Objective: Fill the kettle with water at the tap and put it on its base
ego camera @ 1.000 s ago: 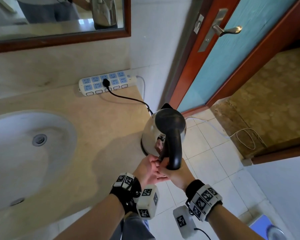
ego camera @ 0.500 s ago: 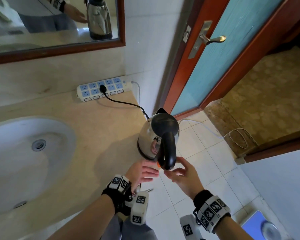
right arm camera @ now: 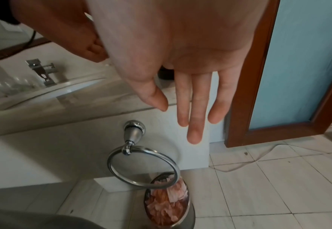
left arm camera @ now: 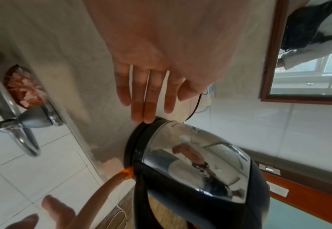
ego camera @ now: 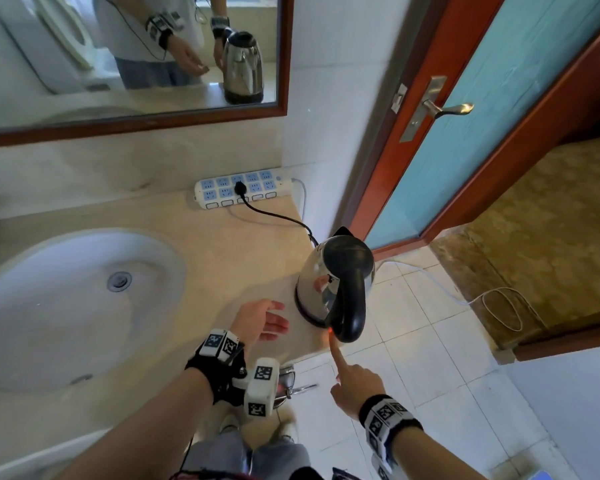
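The steel kettle [ego camera: 329, 275] with its black handle [ego camera: 352, 306] stands on its black base [ego camera: 303, 311] at the counter's right corner. Its lid is closed. My right hand [ego camera: 350, 379] reaches up from below, and the straight index finger [left arm camera: 106, 186] touches the orange glowing switch [ego camera: 330, 330] under the handle. The other right fingers hang loose and hold nothing. My left hand [ego camera: 260, 318] lies open just left of the kettle, its fingertips [left arm camera: 143, 117] by the base's rim [left arm camera: 131, 144]. The tap [right arm camera: 41, 71] stands behind the sink, visible only in the right wrist view.
The white sink [ego camera: 49, 306] fills the counter's left. A power strip [ego camera: 239, 190] lies against the wall, with the kettle's black cord [ego camera: 274, 216] plugged in. A towel ring [right arm camera: 141, 167] and a bin [right arm camera: 167, 204] sit below the counter. The door [ego camera: 499, 98] stands open on the right.
Both hands have let go of the kettle's handle. The left hand has drawn back to the left, open. The right index finger has come to the switch, which now glows orange.
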Action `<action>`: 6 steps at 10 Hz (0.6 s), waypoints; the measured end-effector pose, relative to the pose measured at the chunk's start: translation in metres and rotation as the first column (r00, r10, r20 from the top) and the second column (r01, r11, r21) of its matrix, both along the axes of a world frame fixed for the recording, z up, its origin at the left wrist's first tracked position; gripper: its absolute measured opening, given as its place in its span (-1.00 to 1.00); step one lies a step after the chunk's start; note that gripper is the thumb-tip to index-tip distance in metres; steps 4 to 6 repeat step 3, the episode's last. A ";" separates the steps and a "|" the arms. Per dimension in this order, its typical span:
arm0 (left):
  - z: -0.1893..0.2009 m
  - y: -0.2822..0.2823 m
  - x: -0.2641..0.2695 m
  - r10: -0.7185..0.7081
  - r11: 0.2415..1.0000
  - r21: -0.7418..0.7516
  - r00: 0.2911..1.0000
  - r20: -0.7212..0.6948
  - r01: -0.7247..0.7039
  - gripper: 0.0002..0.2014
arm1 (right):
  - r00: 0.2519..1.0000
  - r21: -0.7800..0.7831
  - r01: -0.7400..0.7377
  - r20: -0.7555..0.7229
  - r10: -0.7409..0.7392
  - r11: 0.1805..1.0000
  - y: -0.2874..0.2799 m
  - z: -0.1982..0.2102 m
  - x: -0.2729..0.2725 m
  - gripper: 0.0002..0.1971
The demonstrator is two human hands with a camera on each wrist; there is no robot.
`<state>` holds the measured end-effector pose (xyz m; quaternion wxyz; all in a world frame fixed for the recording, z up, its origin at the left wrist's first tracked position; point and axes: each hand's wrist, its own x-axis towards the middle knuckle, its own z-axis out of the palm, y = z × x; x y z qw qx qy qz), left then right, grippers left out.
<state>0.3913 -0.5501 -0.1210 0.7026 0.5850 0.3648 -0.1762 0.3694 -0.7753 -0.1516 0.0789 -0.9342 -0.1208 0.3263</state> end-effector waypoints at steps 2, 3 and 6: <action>-0.004 0.008 -0.028 0.083 0.997 0.010 0.996 -0.024 -0.082 -0.75 | 0.999 -0.040 -0.020 -0.035 0.018 0.999 0.000 -0.001 0.000 0.04; -0.001 0.014 -0.048 0.069 0.997 0.043 0.997 -0.029 -0.068 -0.76 | 0.992 0.001 -0.096 -0.085 0.096 0.995 -0.003 0.000 -0.001 -0.10; -0.001 0.014 -0.048 0.069 0.997 0.043 0.997 -0.029 -0.068 -0.76 | 0.992 0.001 -0.096 -0.085 0.096 0.995 -0.003 0.000 -0.001 -0.10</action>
